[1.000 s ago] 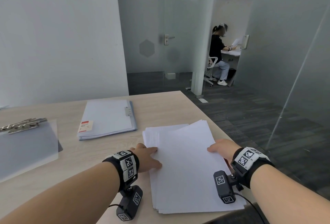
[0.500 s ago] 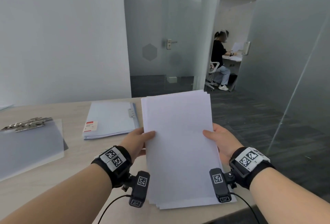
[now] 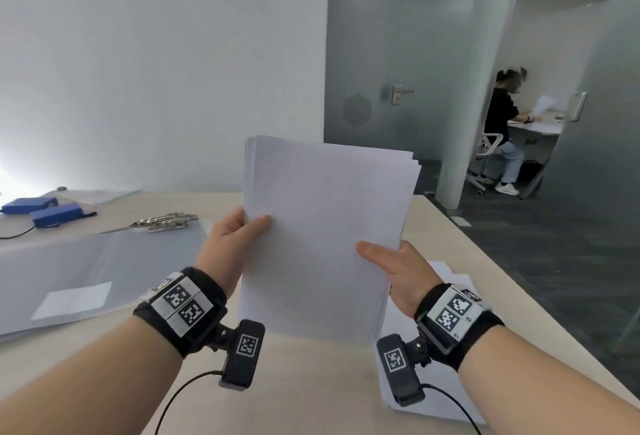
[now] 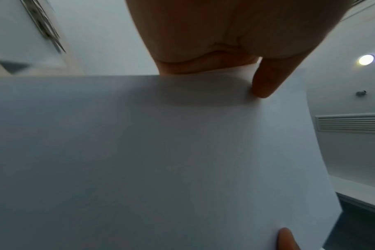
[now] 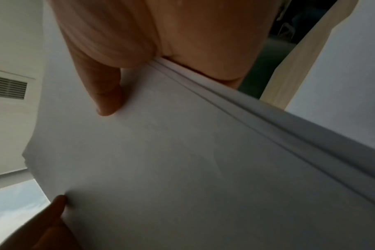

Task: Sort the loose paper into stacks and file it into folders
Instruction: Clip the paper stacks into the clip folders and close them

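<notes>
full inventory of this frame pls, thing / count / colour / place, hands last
paper stack: one, white, held upright above the table, top edges fanned
loose sheets: a few, white, flat on the table under the right wrist
table: one, light wood
clear folder: one, translucent grey with a white label, on the table at left
metal clip: one, silver, at the folder's far edge
blue devices: two, blue, far left on the table
seated person: one, dark top, at a desk beyond the glass partition
left hand: grips the stack's left edge
right hand: grips the stack's right edge
</notes>
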`<state>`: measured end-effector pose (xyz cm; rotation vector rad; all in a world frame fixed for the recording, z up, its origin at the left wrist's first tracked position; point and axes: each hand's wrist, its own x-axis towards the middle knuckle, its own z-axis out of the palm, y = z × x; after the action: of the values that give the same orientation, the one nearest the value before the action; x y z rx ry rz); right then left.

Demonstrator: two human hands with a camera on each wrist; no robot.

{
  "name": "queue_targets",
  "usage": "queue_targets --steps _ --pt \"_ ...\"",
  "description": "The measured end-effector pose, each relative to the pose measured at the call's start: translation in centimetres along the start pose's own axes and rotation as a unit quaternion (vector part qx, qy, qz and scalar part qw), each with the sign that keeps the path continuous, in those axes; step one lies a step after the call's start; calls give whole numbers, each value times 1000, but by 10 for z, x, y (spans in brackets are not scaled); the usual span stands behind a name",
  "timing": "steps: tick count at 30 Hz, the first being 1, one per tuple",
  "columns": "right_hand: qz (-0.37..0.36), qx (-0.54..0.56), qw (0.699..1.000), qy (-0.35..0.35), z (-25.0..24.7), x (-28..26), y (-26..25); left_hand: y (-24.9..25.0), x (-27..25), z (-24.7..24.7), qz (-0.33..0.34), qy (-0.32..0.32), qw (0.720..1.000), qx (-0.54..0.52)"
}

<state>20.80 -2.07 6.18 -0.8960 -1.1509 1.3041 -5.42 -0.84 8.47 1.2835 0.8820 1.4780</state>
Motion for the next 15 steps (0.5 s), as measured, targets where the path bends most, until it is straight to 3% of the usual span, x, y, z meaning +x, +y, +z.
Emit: queue_targets --steps 6,15 --pt "18 -39 998 -38 37 6 43 -16 -28 -46 -19 11 1000 -18" --pt "-2 -35 998 -54 32 3 48 -45 -38 -47 -80 7 996 -31"
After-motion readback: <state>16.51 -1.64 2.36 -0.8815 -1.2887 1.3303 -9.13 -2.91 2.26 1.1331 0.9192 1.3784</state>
